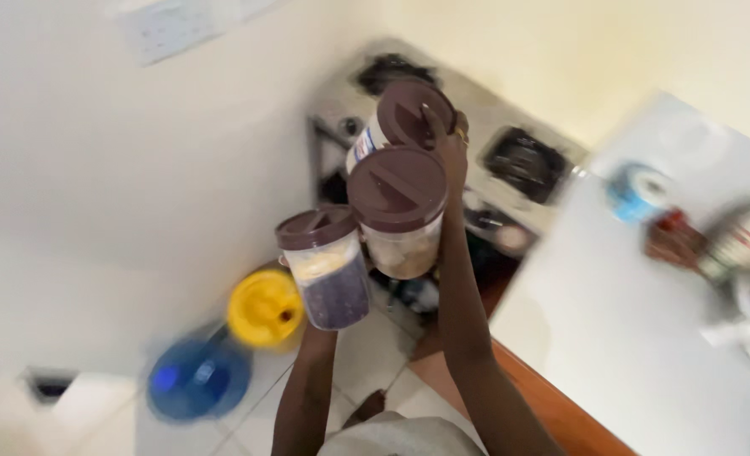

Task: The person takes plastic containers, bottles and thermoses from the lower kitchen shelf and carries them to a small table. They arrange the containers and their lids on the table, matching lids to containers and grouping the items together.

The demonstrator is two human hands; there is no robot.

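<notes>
1. Head view, hands: three clear jars with brown lids are carried at once, raised in front of the body. The left hand [317, 331] is hidden under the dark-filled jar [326, 268], which seems to be propped from below; how far its fingers are closed cannot be told.
2. Head view, right side: the right hand [452, 150] is stretched upward, its fingers closed round the far side of the top jar [396, 122], which is tilted with its lid turned to the camera. The pale-filled jar [400, 211] sits just beneath, pressed against the right forearm, apparently so that both can be steadied by one arm.
3. Head view, surroundings: a two-burner stove [476, 139] is seen beyond the jars. A white desk [611, 329] lies to the right, with a blue roll [636, 190] and blurred items at its far end.
4. Head view, floor: a yellow container [263, 308] and a blue bottle [196, 378] stand on the tiled floor [366, 355] by the wall.
</notes>
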